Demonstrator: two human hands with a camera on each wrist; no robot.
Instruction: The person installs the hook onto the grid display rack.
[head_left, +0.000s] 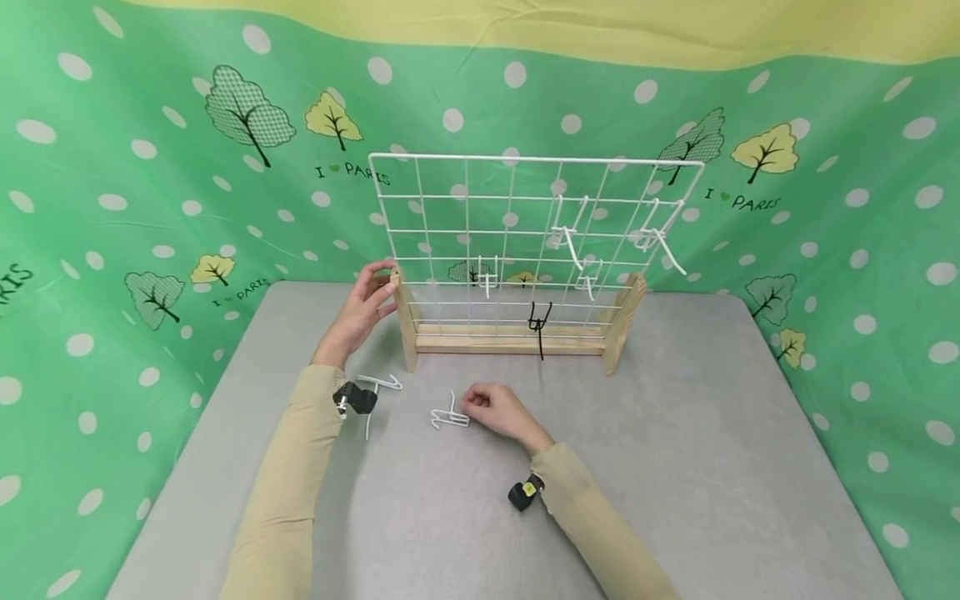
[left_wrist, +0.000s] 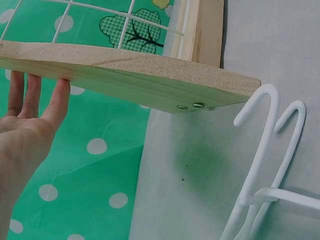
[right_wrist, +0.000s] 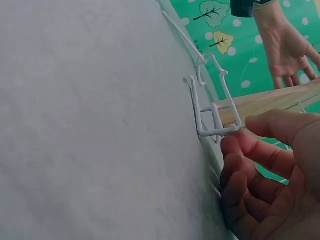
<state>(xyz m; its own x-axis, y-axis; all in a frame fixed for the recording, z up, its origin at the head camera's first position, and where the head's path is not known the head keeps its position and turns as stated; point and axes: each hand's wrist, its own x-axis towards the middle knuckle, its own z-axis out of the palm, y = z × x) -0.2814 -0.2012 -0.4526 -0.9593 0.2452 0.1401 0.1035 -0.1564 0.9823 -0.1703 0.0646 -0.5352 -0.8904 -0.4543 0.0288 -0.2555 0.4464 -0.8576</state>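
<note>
My left hand (head_left: 362, 312) rests against the left wooden upright (head_left: 407, 325) of a white wire grid rack (head_left: 510, 232). In the left wrist view, straight fingertips (left_wrist: 61, 90) touch the outer face of that wood. Low over the grey table, my right hand (head_left: 504, 411) pinches one end of a small white wire hook (head_left: 450, 418) between thumb and forefinger. The right wrist view has this hook (right_wrist: 216, 132) at the fingertips, the other fingers curled beneath. A longer white hook (head_left: 381, 382) lies on the table beside my left wrist, large in the left wrist view.
Several white hooks (head_left: 567, 237) hang on the grid's middle and right, and a black hook (head_left: 538, 325) hangs low near its centre. The rack stands on the grey table (head_left: 697, 450) towards its back edge. A green dotted curtain (head_left: 150, 150) encloses the back and sides.
</note>
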